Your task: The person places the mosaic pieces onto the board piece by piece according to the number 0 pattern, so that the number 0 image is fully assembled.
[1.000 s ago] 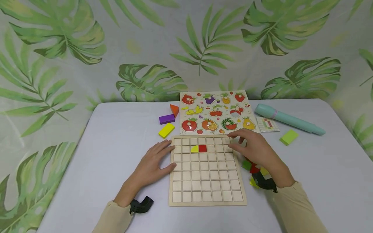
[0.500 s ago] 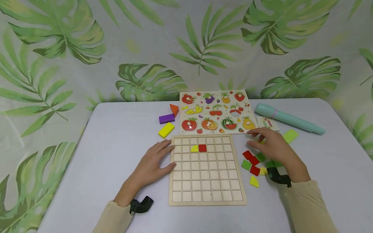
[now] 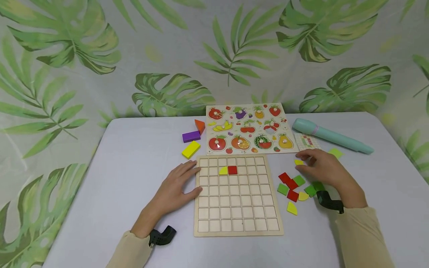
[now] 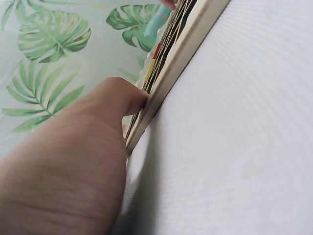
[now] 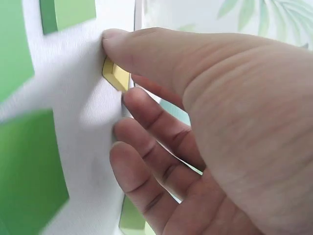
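Observation:
A wooden grid board [image 3: 238, 201] lies on the table, with a yellow quarter-round tile [image 3: 223, 171] and a red square tile [image 3: 232, 170] in neighbouring cells of its second row. My left hand [image 3: 174, 186] rests along the board's left edge, fingers extended; the left wrist view shows the thumb [image 4: 134, 95] touching that edge. Right of the board, my right hand [image 3: 323, 167] is over the table, thumb and index finger apart around another yellow tile [image 3: 298, 162]. In the right wrist view the thumb partly covers this yellow tile [image 5: 116, 77].
Loose red, green and yellow tiles [image 3: 292, 196] lie right of the board. Behind it is a fruit puzzle [image 3: 236, 136]. A pattern card [image 3: 305, 141], teal tube-like object [image 3: 335, 137] and light green block [image 3: 336, 152] are at right. Purple [image 3: 191, 136], yellow [image 3: 191, 149] and orange [image 3: 199, 126] blocks sit at left.
My right hand has moved right, from the board's upper right corner to the yellow tile beyond it, uncovering the loose tiles. My left hand stays at the board's edge.

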The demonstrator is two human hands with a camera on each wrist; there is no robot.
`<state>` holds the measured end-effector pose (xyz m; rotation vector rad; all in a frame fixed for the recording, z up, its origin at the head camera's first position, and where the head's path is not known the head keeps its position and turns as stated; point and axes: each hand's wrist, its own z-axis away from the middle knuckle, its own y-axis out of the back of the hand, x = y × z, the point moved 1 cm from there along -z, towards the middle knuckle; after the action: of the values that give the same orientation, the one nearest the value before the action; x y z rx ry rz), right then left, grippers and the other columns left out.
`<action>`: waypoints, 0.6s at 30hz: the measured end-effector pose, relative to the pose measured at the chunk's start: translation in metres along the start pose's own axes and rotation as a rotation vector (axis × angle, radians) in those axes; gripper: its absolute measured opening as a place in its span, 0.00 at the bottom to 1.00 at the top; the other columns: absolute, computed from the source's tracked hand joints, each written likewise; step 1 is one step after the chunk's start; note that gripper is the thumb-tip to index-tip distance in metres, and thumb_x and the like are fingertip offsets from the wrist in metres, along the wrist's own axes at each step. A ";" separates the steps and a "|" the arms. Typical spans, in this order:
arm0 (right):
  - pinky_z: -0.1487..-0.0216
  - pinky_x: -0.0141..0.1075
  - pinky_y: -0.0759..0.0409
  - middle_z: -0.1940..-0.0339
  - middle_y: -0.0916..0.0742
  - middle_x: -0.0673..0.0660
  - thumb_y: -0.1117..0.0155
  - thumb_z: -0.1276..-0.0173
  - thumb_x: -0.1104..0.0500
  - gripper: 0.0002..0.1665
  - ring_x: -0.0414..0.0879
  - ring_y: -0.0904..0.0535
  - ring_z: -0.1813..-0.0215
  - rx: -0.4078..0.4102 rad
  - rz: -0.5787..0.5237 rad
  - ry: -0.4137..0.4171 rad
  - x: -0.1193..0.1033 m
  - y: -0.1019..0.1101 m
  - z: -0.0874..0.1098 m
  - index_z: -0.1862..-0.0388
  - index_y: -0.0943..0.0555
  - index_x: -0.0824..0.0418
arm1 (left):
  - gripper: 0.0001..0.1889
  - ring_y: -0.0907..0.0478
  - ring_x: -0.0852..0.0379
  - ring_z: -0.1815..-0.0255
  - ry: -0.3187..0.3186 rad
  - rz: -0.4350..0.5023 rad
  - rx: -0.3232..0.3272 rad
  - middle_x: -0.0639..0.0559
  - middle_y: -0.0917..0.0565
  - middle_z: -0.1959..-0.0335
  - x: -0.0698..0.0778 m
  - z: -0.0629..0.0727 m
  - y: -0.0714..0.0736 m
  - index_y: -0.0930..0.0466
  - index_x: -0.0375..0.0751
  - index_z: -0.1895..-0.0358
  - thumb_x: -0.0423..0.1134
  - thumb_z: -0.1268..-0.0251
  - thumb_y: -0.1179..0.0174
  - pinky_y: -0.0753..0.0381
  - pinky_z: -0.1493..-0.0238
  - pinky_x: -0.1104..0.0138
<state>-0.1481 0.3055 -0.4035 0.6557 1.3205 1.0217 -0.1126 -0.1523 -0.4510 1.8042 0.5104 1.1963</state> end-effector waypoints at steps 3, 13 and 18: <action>0.49 0.53 0.18 0.45 0.16 0.67 0.28 0.31 0.52 0.28 0.61 0.22 0.47 -0.014 -0.004 -0.014 0.005 0.003 0.002 0.37 0.20 0.64 | 0.34 0.39 0.45 0.19 0.001 0.000 -0.001 0.49 0.32 0.21 0.000 0.000 0.000 0.26 0.45 0.27 0.53 0.33 0.32 0.43 0.18 0.48; 0.52 0.53 0.17 0.48 0.15 0.67 0.32 0.28 0.58 0.23 0.60 0.22 0.50 0.015 0.031 -0.050 0.015 0.004 0.001 0.37 0.20 0.66 | 0.33 0.39 0.45 0.19 0.010 0.002 -0.004 0.48 0.32 0.21 0.001 0.001 0.000 0.26 0.45 0.27 0.52 0.33 0.32 0.42 0.18 0.46; 0.55 0.50 0.17 0.52 0.15 0.66 0.34 0.27 0.59 0.20 0.60 0.21 0.53 0.064 0.037 -0.053 0.010 0.001 -0.001 0.40 0.18 0.67 | 0.33 0.39 0.45 0.19 0.013 -0.001 -0.004 0.49 0.32 0.21 0.002 0.001 0.001 0.26 0.46 0.27 0.52 0.33 0.32 0.42 0.18 0.46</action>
<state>-0.1503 0.3149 -0.4073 0.7532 1.3028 0.9891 -0.1113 -0.1514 -0.4493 1.7937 0.5163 1.2082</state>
